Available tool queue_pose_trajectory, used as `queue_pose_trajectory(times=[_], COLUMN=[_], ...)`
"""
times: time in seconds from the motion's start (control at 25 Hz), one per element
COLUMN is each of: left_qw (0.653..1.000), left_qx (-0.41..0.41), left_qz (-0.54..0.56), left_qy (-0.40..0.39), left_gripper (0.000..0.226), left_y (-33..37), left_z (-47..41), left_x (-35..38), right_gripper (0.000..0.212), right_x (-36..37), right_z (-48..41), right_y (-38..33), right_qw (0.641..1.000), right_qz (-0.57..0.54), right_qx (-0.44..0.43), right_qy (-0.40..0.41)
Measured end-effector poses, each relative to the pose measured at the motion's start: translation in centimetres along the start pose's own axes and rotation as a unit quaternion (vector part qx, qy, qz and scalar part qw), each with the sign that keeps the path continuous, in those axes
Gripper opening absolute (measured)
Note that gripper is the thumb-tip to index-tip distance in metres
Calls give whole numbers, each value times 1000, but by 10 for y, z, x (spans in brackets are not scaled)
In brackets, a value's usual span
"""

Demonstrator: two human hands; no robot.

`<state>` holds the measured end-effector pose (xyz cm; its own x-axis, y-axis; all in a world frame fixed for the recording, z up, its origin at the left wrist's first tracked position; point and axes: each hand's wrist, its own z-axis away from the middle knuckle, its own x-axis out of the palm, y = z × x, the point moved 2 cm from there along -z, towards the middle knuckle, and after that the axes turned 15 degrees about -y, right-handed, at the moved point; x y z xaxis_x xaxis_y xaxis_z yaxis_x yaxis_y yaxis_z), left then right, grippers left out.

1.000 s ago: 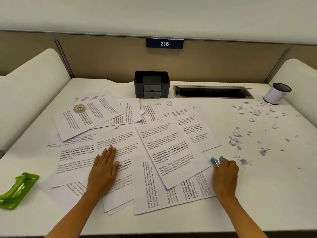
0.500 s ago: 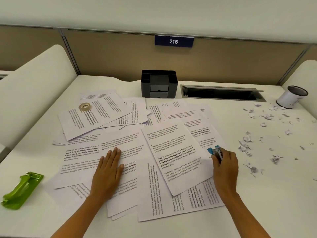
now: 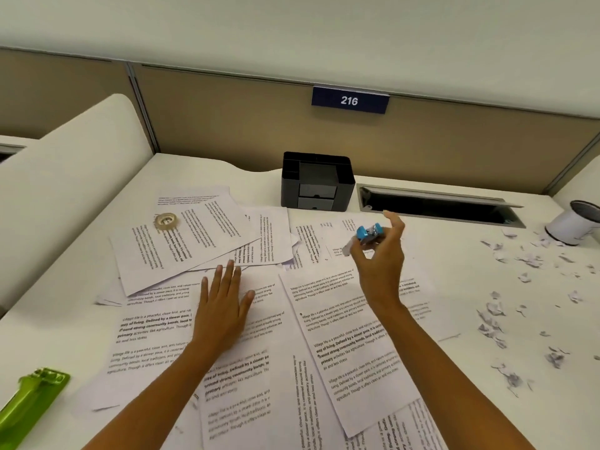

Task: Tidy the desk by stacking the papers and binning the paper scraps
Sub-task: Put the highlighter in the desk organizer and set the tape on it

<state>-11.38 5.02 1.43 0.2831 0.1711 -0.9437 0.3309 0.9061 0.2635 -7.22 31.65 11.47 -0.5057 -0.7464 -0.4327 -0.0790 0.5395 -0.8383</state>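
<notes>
My left hand (image 3: 224, 311) lies flat on the papers (image 3: 344, 323), fingers spread and palm down, pressing the loose sheets near the middle of the desk (image 3: 454, 384). My right hand (image 3: 380, 254) is lifted above the sheets, fingers curled around a small blue clip (image 3: 370, 232), with the index finger sticking up; the clip is blurred, so I cannot tell its exact kind. That hand sits in front of the black organizer (image 3: 316, 181), which stands at the back of the desk against the tan partition, just left of the cable slot (image 3: 438, 206).

The printed papers are scattered and overlapping across the left and middle of the desk, lying at different angles. A roll of tape (image 3: 166, 219) rests on one of the far-left sheets. A green hole punch (image 3: 31, 405) lies at the near-left corner, beside the papers.

The paper scraps (image 3: 496, 316) are strewn over the bare right side of the desk, well apart from my hands. A white cup (image 3: 573, 224) stands at the far right, just behind the farthest scraps. A blue plate reading 216 (image 3: 350, 100) hangs on the partition.
</notes>
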Motion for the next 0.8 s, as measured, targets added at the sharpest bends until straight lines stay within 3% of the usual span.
queue_pose_trajectory(times=[0.16,0.44,0.8], left_qw=[1000,1000,999], left_qx=[-4,-14,-15], left_qz=[-3,8,28], left_qy=[-14,9,-6], left_gripper=[92,71,66], left_y=[-2,-7,-5], left_z=[-24,-35,-36], left_x=[6,19,18], right_gripper=[32,25,24], right_x=[31,83,142], right_z=[-62,-167,-239], right_y=[-13,-17,-1], right_qw=[995,993,975], right_qz=[75,91,177], right_qx=[-61,-73,-60], right_qy=[30,4,-119])
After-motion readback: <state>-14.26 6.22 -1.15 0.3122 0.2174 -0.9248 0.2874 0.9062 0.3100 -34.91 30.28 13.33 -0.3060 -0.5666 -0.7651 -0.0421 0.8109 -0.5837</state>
